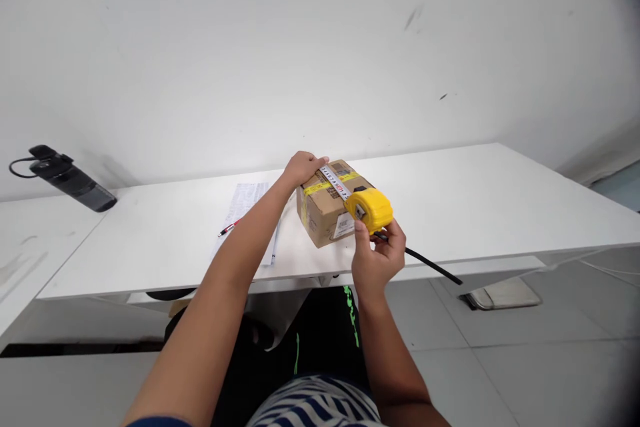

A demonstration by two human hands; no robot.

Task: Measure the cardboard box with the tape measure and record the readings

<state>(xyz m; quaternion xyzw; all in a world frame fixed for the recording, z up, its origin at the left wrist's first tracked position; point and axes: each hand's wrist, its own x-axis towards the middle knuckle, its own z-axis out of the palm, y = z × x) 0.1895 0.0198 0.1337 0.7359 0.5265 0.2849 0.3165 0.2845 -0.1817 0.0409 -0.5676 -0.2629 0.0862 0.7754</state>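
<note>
A small brown cardboard box with yellow tape stands on the white table. My left hand rests on the box's far top edge, fingers curled, pinning the end of a white measuring tape blade that runs across the box top. My right hand grips the yellow tape measure case at the box's near right corner. A black strap hangs from the case past the table edge.
A sheet of printed paper with a red pen lies left of the box. A dark water bottle lies on the adjoining table at far left. A flat grey object sits on the tiled floor at right.
</note>
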